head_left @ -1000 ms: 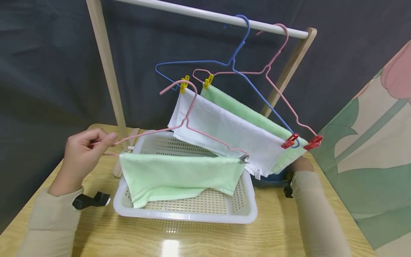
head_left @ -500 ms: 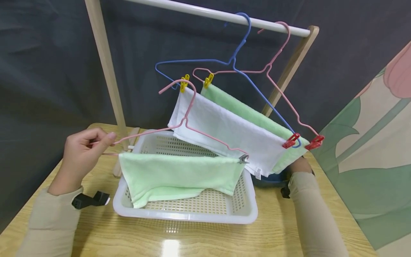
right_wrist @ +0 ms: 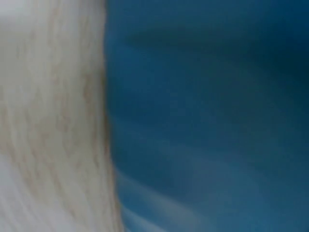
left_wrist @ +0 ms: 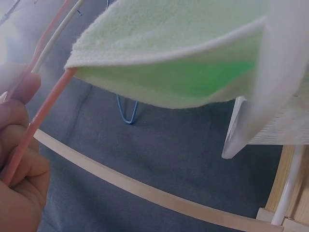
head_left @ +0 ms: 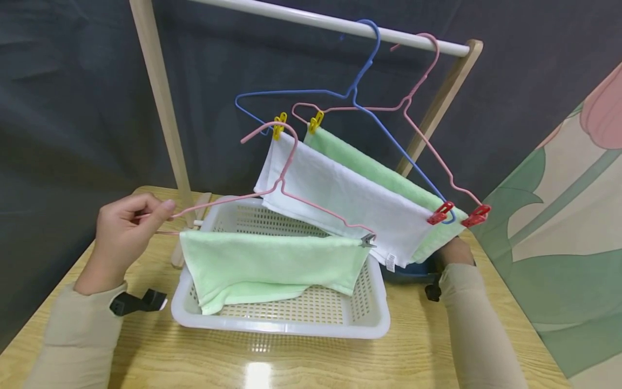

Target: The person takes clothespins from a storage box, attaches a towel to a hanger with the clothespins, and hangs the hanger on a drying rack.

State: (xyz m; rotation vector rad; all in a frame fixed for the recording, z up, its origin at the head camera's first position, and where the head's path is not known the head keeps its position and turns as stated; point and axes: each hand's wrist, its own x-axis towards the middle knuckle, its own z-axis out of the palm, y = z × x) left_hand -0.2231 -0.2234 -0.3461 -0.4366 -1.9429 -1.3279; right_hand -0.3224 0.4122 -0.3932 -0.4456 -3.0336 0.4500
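Note:
In the head view my left hand grips the left end of a pink hanger, thumb over the wire. A pale green towel drapes over the hanger's lower bar, above the white basket. A grey clothespin clips the towel's right end to the hanger. The left wrist view shows the curled fingers around the pink wire beside the towel's edge. My right hand is at a dark blue container, its fingers hidden behind the hanging towels. The container's blue surface fills much of the right wrist view.
A wooden rack with a white rail stands behind. From it hang a blue hanger with a white towel and another pink hanger with a green towel. Yellow and red clothespins hold them.
My right forearm shifts slightly while that hand stays at the blue container. My left hand and the pink hanger with its towel stay almost still.

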